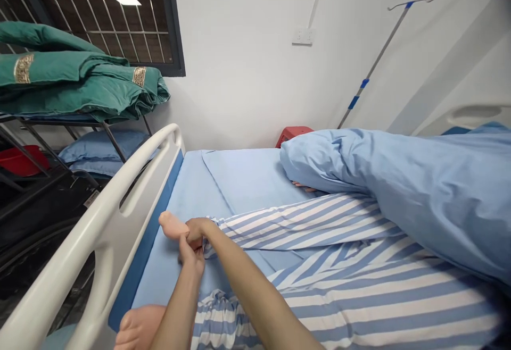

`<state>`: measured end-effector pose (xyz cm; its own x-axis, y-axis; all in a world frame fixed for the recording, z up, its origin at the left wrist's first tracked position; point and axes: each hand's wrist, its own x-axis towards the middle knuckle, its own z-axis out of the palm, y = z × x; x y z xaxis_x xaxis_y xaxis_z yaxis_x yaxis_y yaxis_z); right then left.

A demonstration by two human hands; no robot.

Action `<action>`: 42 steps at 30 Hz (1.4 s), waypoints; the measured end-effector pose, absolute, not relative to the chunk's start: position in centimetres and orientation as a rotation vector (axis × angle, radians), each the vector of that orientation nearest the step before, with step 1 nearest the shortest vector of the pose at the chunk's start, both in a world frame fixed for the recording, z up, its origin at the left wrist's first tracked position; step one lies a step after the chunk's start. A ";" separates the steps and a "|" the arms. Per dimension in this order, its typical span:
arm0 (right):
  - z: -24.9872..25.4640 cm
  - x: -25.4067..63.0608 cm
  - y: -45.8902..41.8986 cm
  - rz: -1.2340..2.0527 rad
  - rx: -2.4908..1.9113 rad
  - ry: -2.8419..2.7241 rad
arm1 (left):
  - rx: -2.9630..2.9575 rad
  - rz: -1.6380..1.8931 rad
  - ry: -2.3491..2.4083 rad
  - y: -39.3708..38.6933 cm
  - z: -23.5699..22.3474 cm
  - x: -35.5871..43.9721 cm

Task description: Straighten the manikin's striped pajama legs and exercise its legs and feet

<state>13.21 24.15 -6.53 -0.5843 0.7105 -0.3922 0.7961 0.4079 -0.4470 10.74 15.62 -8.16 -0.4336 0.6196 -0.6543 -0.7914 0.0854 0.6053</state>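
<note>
A person lies on the bed in blue-and-white striped trousers [311, 227], with a bare foot [171, 225] sticking out of one trouser cuff. My right hand [198, 231] wraps over that ankle from the right, just above the cuff. My left hand [190, 257] grips the same ankle from below. A second bare foot [139, 327] lies at the lower left, partly behind my left forearm. Fingers of the lying person [303, 186] show beneath a light blue quilt [399, 190], which hides the upper body.
A white bed rail [99, 222] runs along the left side of the light blue sheet [239, 180]. Left of it, green blankets [75, 76] and a blue pillow [101, 150] sit on a metal rack. An IV pole [375, 60] leans by the wall behind the bed.
</note>
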 end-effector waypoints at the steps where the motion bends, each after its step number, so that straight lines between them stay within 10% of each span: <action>1: -6.8 13.5 23.7 -0.840 1.349 2.597 | -0.205 1.634 1.235 15.7 -8.6 11.0; 9: -7.2 15.0 17.8 -0.261 1.634 2.997 | -0.172 1.612 1.144 13.3 -6.8 11.5; 30: -7.2 14.5 24.9 -0.913 1.212 2.421 | -0.373 1.292 1.058 16.4 -8.0 11.1; 42: -5.9 17.7 17.3 -0.437 1.558 3.018 | -0.075 1.316 1.160 13.8 -7.4 11.6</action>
